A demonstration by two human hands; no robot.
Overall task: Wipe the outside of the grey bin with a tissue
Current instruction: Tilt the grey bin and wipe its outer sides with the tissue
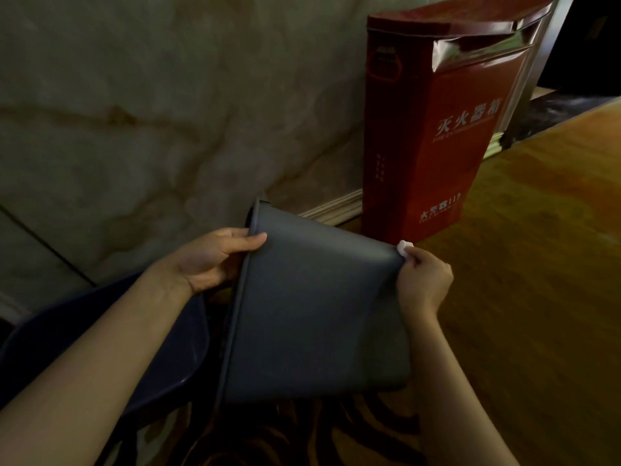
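Note:
The grey bin [312,314] lies tipped on its side in front of me, its rim to the left and its base to the right. My left hand [211,260] grips the rim at the upper left, thumb on the outside wall. My right hand [423,284] is closed on a small white tissue [405,246] and presses it against the bin's upper right corner near the base. Only a little of the tissue shows above my fingers.
A red fire-extinguisher box [433,136] stands upright just behind the bin, against a marble wall [151,112]. A dark blue plastic bin [161,351] sits under my left forearm. Brown floor [537,264] stretches to the right.

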